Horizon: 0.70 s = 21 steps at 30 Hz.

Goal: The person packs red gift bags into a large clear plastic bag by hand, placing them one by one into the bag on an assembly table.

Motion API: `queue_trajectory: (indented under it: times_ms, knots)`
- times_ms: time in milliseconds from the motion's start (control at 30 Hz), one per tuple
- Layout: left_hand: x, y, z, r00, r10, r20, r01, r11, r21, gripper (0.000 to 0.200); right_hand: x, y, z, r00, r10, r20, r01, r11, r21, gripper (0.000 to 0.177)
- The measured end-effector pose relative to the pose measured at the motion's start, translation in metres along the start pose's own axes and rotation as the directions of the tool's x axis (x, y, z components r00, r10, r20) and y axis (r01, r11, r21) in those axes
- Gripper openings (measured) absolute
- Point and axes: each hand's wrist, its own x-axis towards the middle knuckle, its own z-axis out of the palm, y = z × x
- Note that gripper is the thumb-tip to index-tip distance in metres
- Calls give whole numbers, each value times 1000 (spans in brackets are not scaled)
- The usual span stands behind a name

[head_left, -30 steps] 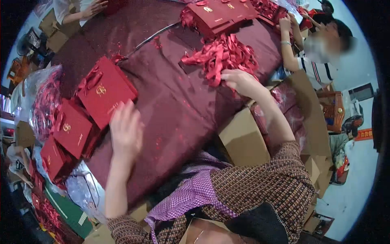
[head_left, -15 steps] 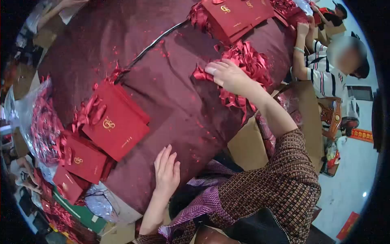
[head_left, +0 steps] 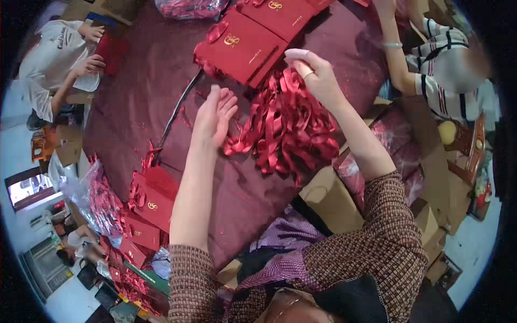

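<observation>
My left hand (head_left: 214, 114) hovers over the cloth-covered table, fingers stretched and slightly curled, with nothing in it. It is just left of a heap of shiny red ribbons (head_left: 288, 124). My right hand (head_left: 316, 76) is above the top of that heap, fingers extended and pale covers on some fingertips. Those fingertips overlap the corner of a stack of red paper gift bags (head_left: 245, 46) with gold emblems. Another red bag (head_left: 277, 19) lies overlapped with it farther back.
More red bags (head_left: 156, 202) are piled at the table's left edge, beside a clear plastic bag of ribbons (head_left: 102, 199). A dark cord (head_left: 180, 110) runs across the tablecloth (head_left: 237, 215). Co-workers (head_left: 59, 59) sit at left and right. A cardboard box (head_left: 331, 199) stands near my right elbow.
My left hand has moved forward from the table's near edge toward the ribbon heap. My right hand has left the ribbons for the bag stack's edge. The camera view has shifted.
</observation>
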Motion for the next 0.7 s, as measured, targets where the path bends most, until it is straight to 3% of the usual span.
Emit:
queue_trajectory:
  times_ms: [33,67,133,167,200,267,400,700]
  knots:
    - [23,2,9,988,-99,-115,90,993,-82,65,11,6,-5,999,-35,-22,35,999,29,23]
    - [32,-2,11,986,-97,-134,88,994,-72,65,20,11,-9,994,-108,-32,107,994,-27,23]
    - [35,3,43,1000,15,15,-14,997,-73,72,35,9,-12,979,-203,-14,196,959,-205,27]
    - [61,-4,27,994,27,102,-14,991,-130,72,43,12,-9,944,-330,22,322,901,-291,27]
    - [66,-1,30,995,19,100,-8,994,-110,72,52,14,-4,893,-445,67,436,819,-373,28]
    - [69,5,38,983,-88,162,105,989,-104,68,59,16,10,858,-499,120,495,742,-453,30]
    - [69,10,51,982,-143,124,165,967,-192,66,58,29,30,877,-416,241,468,628,-622,29]
    - [71,12,60,992,-117,-43,111,984,-136,53,45,33,34,887,-415,204,435,598,-673,33]
